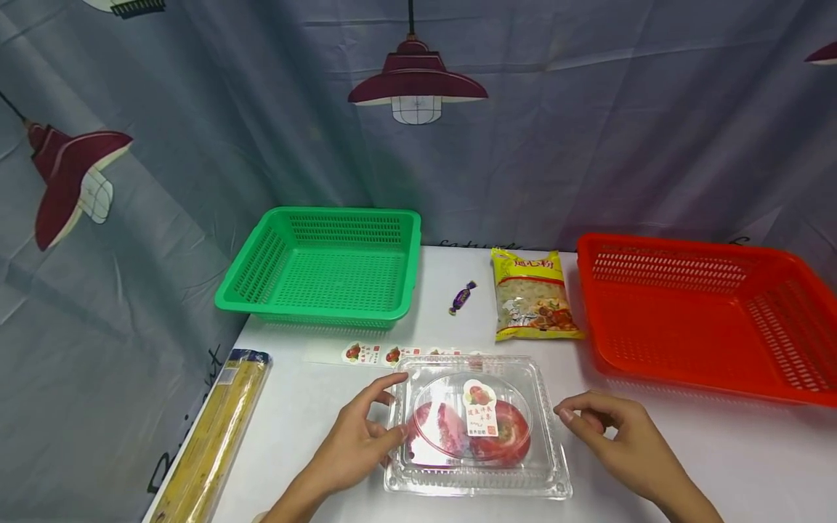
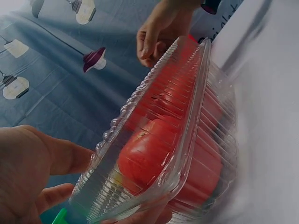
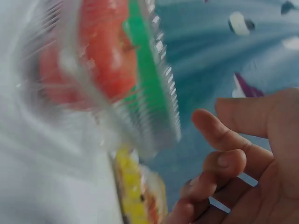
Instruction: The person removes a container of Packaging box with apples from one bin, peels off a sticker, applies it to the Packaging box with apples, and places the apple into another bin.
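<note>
A clear plastic clamshell box (image 1: 546,465) holds red tomatoes (image 1: 506,436) and lies in front of me, lid closed. A white label (image 1: 482,420) with a red fruit picture is on its lid. My left hand (image 1: 356,436) grips the box's left side, thumb at the near part of the edge and index finger by the far left corner. Just off the right edge, my right hand (image 1: 621,443) holds nothing, its fingers loosely bent and thumb close to the index finger. In the right wrist view a gap shows between the right hand (image 3: 229,158) and the box (image 3: 149,112).
A strip of labels (image 1: 369,354) lies behind the box, partly covered by it. Farther back are a green basket (image 1: 327,316), a purple-wrapped candy (image 1: 462,298), a yellow food packet (image 1: 539,298) and a red basket (image 1: 693,378). A long pack of noodles (image 1: 219,428) lies at left.
</note>
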Demonstrator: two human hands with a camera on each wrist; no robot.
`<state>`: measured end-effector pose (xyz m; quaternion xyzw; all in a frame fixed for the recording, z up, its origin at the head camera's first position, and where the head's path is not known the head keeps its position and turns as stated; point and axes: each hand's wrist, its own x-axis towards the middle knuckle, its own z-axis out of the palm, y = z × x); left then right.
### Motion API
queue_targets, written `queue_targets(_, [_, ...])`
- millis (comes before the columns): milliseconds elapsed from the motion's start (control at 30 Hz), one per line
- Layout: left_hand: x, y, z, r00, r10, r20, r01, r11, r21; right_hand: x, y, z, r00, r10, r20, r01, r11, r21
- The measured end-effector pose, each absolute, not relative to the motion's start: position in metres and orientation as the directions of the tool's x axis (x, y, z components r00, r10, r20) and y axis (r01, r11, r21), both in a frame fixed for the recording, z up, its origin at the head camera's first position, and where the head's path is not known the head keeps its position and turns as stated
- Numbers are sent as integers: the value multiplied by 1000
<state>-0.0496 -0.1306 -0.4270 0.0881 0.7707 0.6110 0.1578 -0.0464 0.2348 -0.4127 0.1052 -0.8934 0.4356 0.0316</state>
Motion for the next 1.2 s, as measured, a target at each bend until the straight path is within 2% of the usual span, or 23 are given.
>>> queue_targets(167, [-51, -129, -424, -933, 332, -138, -65, 221, 973, -42, 252, -428, -985, -108, 134, -170, 498, -850])
queue_targets(433, [-55, -126, -409, -926, 353, -132, -65, 195, 979, -45, 276, -448, -1000, 16, -18, 23, 348, -937])
queue_targets(533, [-58, -125, -401, -924, 362, -126, -65, 177, 982, -47, 284, -452, -996, 58, -64, 75, 215, -974])
queue_targets(600, [-60, -124, -396, -920, 373, -116, -56, 169, 984, -48, 289, -453, -995, 54, -89, 93, 80, -992])
queue_targets(700, [-65, -122, -388, -915, 389, -107, -49, 157, 986, -49, 297, -453, -995, 38, -94, 90, -100, -991])
queue_targets(867, [-76, -116, -379, -904, 413, -106, -45, 154, 987, -50, 303, -456, -999, 3, -34, 32, -253, -967])
queue_targets(1200, [-104, -102, -360, -891, 448, -70, -7, 140, 990, -54, 314, -457, -998, -45, 32, -13, -380, -925])
